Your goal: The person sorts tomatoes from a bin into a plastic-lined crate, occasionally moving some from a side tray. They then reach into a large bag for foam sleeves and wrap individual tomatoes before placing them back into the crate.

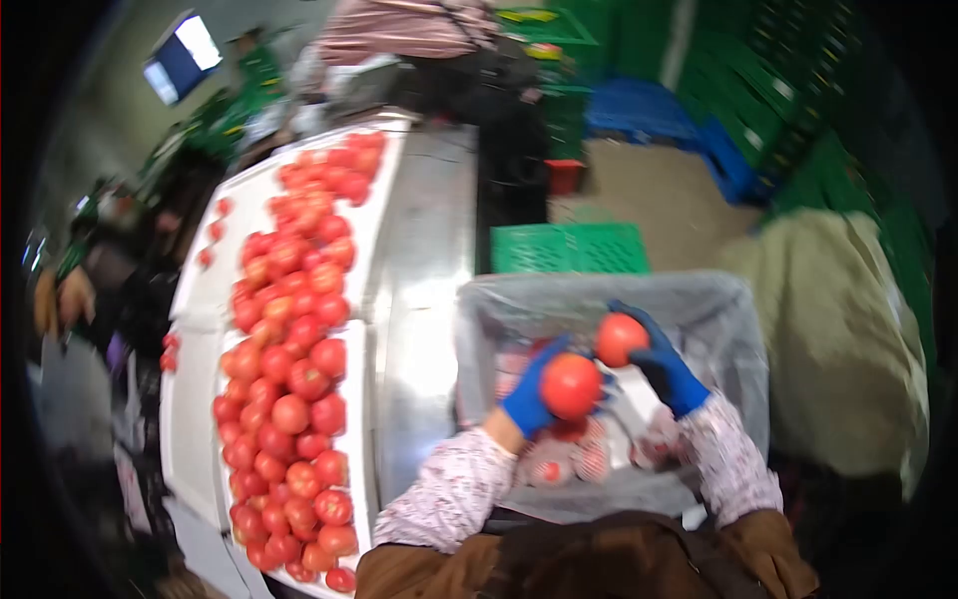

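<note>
My left hand, in a blue glove, is closed round a red tomato. In my right hand, gloved in blue with dark fingers, sits another tomato. Both hands are over a crate lined with translucent grey plastic. Inside it lie several tomatoes in netted sleeves, partly hidden by my hands and blurred. A white strip shows among them. To the left, many loose tomatoes are piled along a white padded tray.
A metal table strip runs between the tray and the crate. Beyond the crate is a green perforated crate. A pale sack stands on the right, near stacked green crates and a blue pallet. A person in pink is at the far end.
</note>
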Demonstrator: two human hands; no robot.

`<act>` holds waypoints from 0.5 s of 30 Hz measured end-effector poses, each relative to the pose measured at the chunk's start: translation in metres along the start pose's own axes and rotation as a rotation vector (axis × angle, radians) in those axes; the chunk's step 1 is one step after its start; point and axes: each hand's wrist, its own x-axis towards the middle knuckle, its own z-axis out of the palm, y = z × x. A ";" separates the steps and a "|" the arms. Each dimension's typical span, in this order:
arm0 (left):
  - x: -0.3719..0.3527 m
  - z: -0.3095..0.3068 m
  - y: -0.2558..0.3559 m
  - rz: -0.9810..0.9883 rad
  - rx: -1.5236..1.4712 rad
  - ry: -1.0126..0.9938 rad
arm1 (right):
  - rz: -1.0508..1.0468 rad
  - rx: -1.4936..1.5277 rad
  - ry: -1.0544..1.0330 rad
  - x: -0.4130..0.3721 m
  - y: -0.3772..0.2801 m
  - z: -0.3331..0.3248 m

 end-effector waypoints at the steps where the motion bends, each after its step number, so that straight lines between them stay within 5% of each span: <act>1: 0.005 -0.004 -0.001 -0.161 -0.037 -0.104 | 0.025 -0.107 -0.027 0.000 -0.010 0.009; 6: 0.000 0.009 -0.006 -0.168 -0.095 -0.039 | 0.016 -0.355 -0.151 0.028 -0.023 0.035; 9: -0.003 0.002 0.005 -0.083 -0.364 -0.177 | -0.090 -0.567 -0.169 0.048 -0.035 0.066; 11: -0.012 0.004 0.029 0.209 -0.314 -0.349 | -0.357 -0.611 -0.033 0.058 -0.041 0.087; 12: -0.015 -0.010 0.046 0.344 -0.237 -0.283 | -0.426 -0.613 0.009 0.058 -0.042 0.089; 15: -0.050 -0.051 0.128 0.675 -0.151 -0.196 | -0.233 -0.565 -0.047 0.038 -0.040 0.064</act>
